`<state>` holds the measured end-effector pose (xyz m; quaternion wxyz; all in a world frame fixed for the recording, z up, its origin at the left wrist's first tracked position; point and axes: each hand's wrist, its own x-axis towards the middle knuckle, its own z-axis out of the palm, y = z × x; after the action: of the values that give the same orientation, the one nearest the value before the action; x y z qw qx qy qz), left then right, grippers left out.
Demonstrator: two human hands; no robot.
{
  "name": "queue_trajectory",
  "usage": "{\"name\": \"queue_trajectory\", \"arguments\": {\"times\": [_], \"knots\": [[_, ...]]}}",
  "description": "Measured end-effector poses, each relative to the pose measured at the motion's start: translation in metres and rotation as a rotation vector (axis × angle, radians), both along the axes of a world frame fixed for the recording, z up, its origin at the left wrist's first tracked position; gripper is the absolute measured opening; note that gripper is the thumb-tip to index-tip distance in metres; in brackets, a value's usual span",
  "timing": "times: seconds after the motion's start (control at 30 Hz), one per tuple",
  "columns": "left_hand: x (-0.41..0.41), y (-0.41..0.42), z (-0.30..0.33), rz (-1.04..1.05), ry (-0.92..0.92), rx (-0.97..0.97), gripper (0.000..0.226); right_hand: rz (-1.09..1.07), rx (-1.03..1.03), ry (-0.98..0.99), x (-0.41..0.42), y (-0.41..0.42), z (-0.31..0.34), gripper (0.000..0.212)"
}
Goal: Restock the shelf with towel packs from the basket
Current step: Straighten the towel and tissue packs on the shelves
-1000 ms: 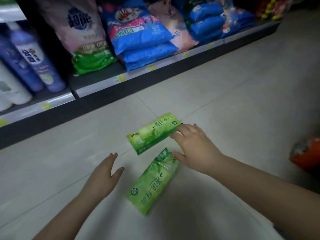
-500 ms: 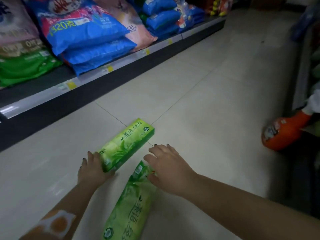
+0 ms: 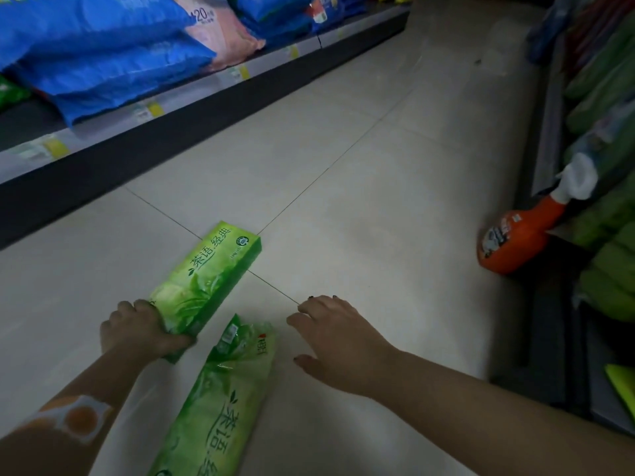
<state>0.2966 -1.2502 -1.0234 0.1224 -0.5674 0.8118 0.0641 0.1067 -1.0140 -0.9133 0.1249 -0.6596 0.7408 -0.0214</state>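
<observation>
Your left hand [image 3: 144, 329] grips the near end of the upper green pack [image 3: 206, 280] at lower left; your right hand [image 3: 338, 341] hovers with fingers spread, holding nothing, right of the second pack [image 3: 220, 400].

Green leaf-print towel packs [image 3: 206, 280], blue bags [image 3: 103, 53], orange spray bottle [image 3: 512, 235]

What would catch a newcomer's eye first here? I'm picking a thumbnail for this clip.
Two bright green towel packs on the pale floor tiles: the left hand grips the near end of the upper pack, while the second pack lies below it, with the right hand spread open beside it. An orange spray bottle lies on its side at the right.
</observation>
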Motion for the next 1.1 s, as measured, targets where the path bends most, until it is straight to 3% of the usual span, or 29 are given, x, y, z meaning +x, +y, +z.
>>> {"name": "queue_trajectory", "arguments": {"times": [0.27,0.53,0.63,0.77,1.1], "knots": [[0.023,0.016,0.014,0.054,0.199,0.093,0.085,-0.015,0.04,0.017,-0.002,0.008,0.005,0.05],[0.067,0.052,0.084,-0.224,0.182,-0.152,0.098,0.013,-0.002,0.087,-0.005,0.014,0.052,0.052],[0.074,0.072,0.119,-0.267,0.206,-0.206,0.11,0.024,-0.047,0.121,-0.011,0.017,0.084,0.052],[0.064,0.105,0.182,-0.354,0.311,-0.312,0.103,0.026,-0.123,0.16,-0.018,0.023,0.13,0.059],[0.002,0.141,0.344,-0.647,0.564,-0.611,0.107,0.02,-0.359,0.396,-0.031,0.067,0.27,0.1]]}}
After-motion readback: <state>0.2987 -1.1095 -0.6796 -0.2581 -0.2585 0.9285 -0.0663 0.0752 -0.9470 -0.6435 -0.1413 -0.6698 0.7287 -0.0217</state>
